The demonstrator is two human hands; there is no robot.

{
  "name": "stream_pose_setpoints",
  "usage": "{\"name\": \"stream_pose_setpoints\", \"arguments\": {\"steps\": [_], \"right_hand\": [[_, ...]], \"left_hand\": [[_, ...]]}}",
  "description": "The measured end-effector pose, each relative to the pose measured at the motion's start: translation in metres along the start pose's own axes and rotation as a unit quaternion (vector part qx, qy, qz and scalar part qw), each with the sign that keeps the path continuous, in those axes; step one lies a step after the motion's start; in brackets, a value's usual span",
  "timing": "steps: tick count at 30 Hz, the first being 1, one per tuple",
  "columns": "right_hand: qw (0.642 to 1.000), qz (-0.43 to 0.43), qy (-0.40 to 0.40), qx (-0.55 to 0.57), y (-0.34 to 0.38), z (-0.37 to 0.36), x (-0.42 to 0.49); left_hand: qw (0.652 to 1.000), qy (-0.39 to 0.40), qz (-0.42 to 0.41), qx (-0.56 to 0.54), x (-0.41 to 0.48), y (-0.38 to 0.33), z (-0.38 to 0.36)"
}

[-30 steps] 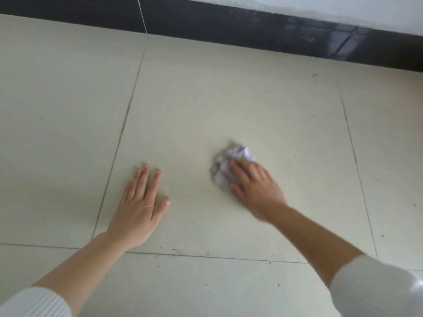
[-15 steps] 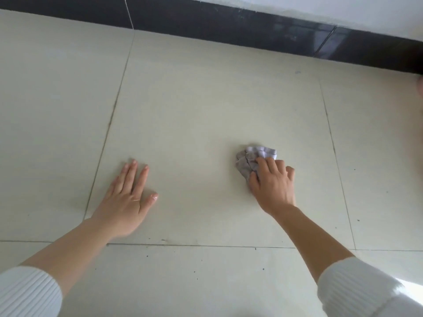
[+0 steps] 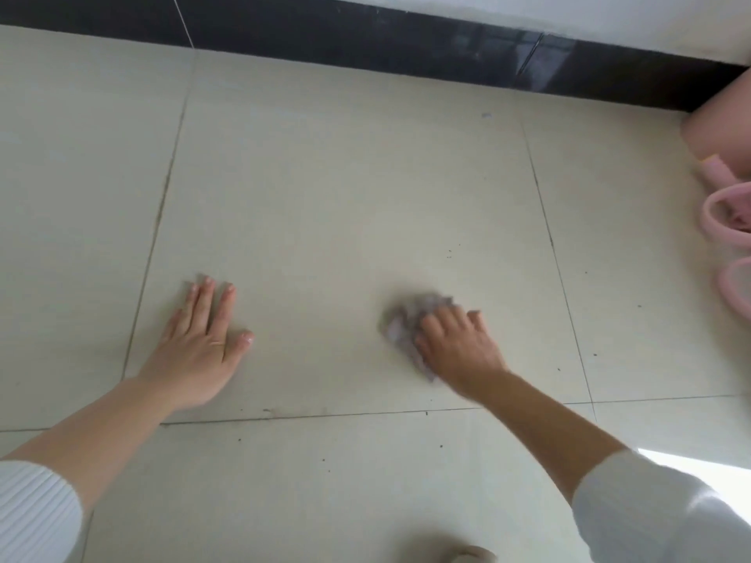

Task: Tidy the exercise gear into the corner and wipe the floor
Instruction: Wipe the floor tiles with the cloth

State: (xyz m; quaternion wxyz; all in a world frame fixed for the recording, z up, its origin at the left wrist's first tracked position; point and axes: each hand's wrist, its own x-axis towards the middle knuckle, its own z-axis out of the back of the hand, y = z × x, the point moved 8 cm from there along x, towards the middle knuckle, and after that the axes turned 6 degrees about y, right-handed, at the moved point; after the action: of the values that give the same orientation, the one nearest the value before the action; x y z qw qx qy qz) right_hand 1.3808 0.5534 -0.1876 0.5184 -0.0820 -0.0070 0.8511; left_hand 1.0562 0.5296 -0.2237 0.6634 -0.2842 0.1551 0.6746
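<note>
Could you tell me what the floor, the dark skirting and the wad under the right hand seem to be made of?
Floor: large pale ceramic-looking tiles, matte, with grout lines. Skirting: dark glossy tile, showing reflections. Wad gripped by the right hand: crumpled tissue or thin cloth; too blurred to tell which.

Both our arms reach forward and down. Our left hand lies flat on the floor, palm down, fingers straight and close together, thumb spread toward the right. Its forearm is bare up to a white ribbed left sleeve. Our right arm comes in from the lower right in a white right sleeve. Our right hand, knuckles up and blurred, curls its fingers over a crumpled cloth and presses it down. The hands are well apart.
</note>
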Motion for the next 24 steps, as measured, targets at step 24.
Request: {"name": "stream_pose_setpoints", "arguments": {"steps": [24], "right_hand": [[0.959,0.253,-0.091,0.084,0.104,0.017,0.030]], "left_hand": [[0.999,-0.023,0.028,-0.028,-0.046,0.029,-0.022]]}}
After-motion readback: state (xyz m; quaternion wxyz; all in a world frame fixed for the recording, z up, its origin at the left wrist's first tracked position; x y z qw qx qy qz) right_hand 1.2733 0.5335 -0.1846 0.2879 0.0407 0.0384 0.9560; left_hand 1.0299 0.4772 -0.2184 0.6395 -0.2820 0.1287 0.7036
